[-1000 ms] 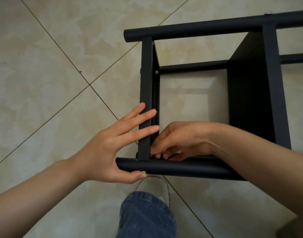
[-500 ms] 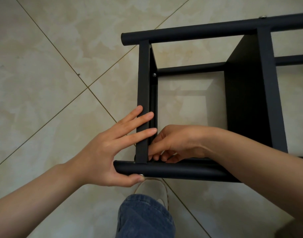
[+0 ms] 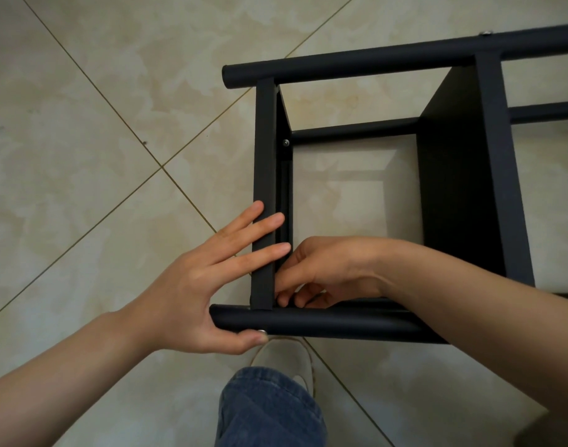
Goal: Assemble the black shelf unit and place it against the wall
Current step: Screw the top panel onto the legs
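At lower centre, the largely built shelf unit is braced by the flat-fingered left hand while a joint is worked by the right hand, its curled fingers' contents unseen.

A beige marbled tile floor is spreading across the view. Its thin grout lines are running diagonally and crossing at about 9 o'clock from centre. A knee in blue denim is jutting in at 6 o'clock. A pale shoe is peeking out just beyond it, resting on the tiles.
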The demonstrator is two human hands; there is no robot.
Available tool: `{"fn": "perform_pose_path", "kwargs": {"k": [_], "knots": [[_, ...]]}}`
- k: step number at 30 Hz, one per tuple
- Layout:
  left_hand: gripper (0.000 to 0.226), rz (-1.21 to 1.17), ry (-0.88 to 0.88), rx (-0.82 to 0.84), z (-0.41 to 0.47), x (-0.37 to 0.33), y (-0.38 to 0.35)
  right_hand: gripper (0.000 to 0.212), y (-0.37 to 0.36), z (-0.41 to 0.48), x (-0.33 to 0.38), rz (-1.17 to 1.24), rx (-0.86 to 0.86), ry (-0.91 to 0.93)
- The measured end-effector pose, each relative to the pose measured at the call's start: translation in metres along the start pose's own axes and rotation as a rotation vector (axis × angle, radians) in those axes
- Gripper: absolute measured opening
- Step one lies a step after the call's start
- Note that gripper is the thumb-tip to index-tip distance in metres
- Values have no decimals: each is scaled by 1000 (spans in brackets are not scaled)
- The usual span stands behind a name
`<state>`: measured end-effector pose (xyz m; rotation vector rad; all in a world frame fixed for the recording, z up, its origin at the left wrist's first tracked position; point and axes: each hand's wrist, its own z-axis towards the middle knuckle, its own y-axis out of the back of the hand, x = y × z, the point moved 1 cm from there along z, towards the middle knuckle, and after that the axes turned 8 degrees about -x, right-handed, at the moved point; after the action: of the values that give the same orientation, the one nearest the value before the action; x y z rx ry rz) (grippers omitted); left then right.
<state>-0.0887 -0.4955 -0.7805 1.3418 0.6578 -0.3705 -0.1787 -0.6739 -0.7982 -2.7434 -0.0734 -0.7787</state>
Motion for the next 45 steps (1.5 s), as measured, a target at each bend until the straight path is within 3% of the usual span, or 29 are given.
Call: {"fn": "perform_pose_path", "kwargs": {"k": [12, 19, 33, 36, 40, 45], "knots": [[82, 0, -3, -8, 0, 0, 0, 26, 1, 0, -1, 14, 1, 8], [82, -6, -6, -11, 0, 1, -1, 16, 0, 1, 0, -59, -44, 6], [82, -3, -2, -10, 1, 0, -1, 16, 3, -2, 0, -2, 46, -62], [82, -1, -3, -7, 0, 1, 0, 25, 2, -1, 0, 11, 42, -34], [84, 1, -8, -11, 0, 1, 0, 21, 2, 0, 0, -47, -19, -29], [81, 1, -2, -12, 2, 0, 0, 28, 3, -2, 0, 3, 40, -15]]}}
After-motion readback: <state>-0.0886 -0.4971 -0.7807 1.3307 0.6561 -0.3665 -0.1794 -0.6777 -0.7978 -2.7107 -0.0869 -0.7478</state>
